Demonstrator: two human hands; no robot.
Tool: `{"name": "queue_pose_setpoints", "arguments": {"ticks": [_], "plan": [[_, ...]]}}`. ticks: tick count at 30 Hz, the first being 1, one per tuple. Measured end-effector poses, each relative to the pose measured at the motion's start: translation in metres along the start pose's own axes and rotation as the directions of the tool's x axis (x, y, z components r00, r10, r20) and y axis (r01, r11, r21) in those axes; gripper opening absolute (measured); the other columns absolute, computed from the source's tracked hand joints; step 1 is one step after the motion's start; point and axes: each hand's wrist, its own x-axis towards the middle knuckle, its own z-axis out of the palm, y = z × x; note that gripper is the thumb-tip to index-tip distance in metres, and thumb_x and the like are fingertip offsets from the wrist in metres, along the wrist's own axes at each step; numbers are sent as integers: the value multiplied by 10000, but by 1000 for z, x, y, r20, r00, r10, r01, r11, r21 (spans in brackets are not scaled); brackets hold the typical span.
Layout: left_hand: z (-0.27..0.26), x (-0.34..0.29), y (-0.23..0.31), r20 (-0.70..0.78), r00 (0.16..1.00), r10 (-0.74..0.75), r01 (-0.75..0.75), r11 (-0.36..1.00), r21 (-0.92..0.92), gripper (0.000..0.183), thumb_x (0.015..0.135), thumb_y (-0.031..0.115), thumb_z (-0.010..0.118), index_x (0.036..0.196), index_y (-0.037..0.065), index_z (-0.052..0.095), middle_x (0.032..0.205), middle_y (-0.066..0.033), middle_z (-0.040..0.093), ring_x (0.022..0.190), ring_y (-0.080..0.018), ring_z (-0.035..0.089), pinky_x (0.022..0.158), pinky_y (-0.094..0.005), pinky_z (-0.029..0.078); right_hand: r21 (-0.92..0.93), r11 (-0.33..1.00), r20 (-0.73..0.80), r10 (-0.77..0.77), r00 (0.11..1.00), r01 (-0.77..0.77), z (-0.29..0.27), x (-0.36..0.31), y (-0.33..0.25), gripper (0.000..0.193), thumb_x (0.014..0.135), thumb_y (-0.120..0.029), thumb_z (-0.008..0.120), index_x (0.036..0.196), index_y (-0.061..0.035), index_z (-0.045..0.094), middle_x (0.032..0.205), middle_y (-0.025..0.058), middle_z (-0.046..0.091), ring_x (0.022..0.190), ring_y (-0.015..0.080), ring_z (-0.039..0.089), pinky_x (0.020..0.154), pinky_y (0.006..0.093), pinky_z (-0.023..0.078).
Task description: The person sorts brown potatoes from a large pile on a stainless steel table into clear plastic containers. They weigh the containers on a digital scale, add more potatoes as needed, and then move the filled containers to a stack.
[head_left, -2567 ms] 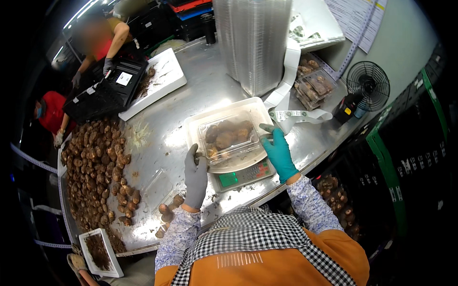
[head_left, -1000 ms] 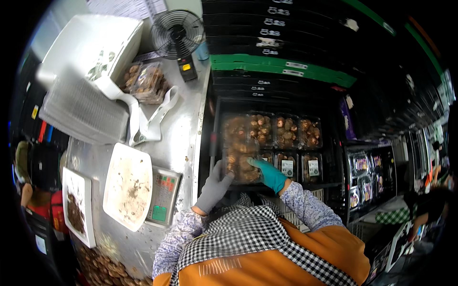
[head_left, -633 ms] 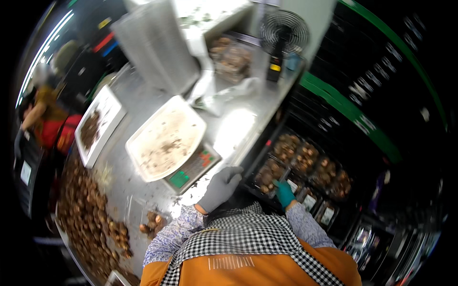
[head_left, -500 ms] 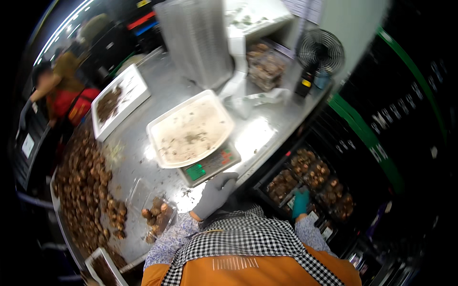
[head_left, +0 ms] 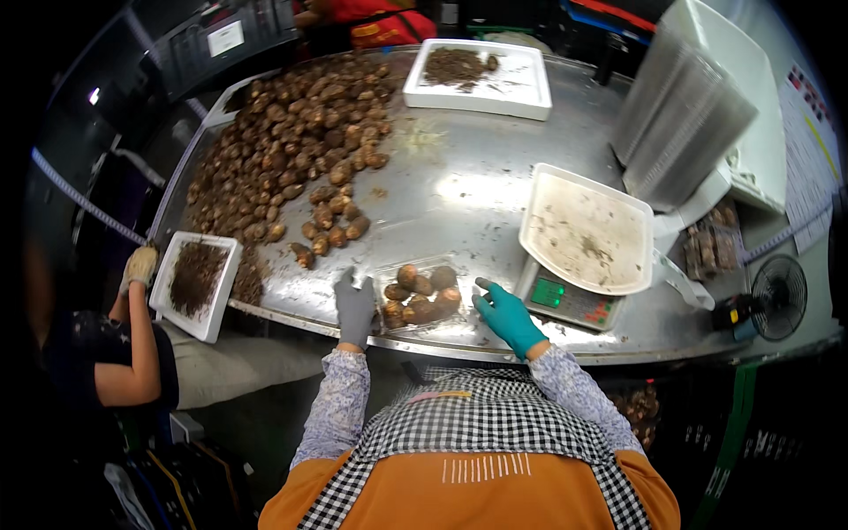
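Note:
A clear plastic box (head_left: 457,329) lies at the table's near edge with several brown, rough-skinned taro corms (head_left: 423,309) in it. My left hand (head_left: 355,311), in a grey glove, is beside the box's left side with its fingers apart. In a teal glove, my right hand (head_left: 511,320) stretches its fingers toward the box's right side and holds nothing. Whether either hand touches the box I cannot tell. Beyond the box, to the left, spreads a large heap of taro corms (head_left: 291,132), with a few loose ones (head_left: 334,221) nearest me.
Right of my hands, a digital scale (head_left: 574,305) bears a dirt-specked white tray (head_left: 539,231). Stacked clear boxes (head_left: 685,115) and a small fan (head_left: 779,296) stand farther right. White foam trays (head_left: 481,105) (head_left: 217,309) hold dirt. A co-worker's gloved hand (head_left: 140,265) holds the left one.
My view has swung left. My right hand has come from the crate of packed boxes to the table, and my left hand has moved from beside the scale to the open box.

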Motion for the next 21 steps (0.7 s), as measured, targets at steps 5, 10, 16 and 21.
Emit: {"name": "queue_pose_setpoints", "arguments": {"ticks": [5,10,16,21], "plan": [[20,11,-22,325,946,-13,46,994,-94,462,820,146,634,1257,18,557,941,-158,641,843,-258,619,770,-368,501,-199,980,-70,-39,997,24,41,54,21,443,898,-345,608,1219,-42,577,1013,188,659,926,319,640,823,404,501],[5,7,19,321,943,83,-52,993,-105,461,789,89,643,1231,-12,561,898,-118,620,771,-206,583,724,-344,494,-223,964,-226,-195,954,144,19,44,-8,358,866,-249,640,1141,-24,593,791,139,633,688,213,609,634,370,493],[6,-12,157,361,847,391,-197,860,-471,511,864,157,656,1324,-11,511,820,-11,525,697,-84,528,568,-222,461,-189,972,-482,-216,849,140,-94,-9,-64,292,884,-148,614,1151,-32,606,804,68,623,692,157,566,639,347,481],[105,-36,234,484,691,537,-198,784,-588,571,882,227,600,1371,-27,448,1013,-119,563,932,-220,546,851,-350,471,-127,969,-686,-242,686,214,-205,-19,-12,335,922,-79,561,1255,-58,599,849,-13,540,717,73,495,633,238,443]]}}
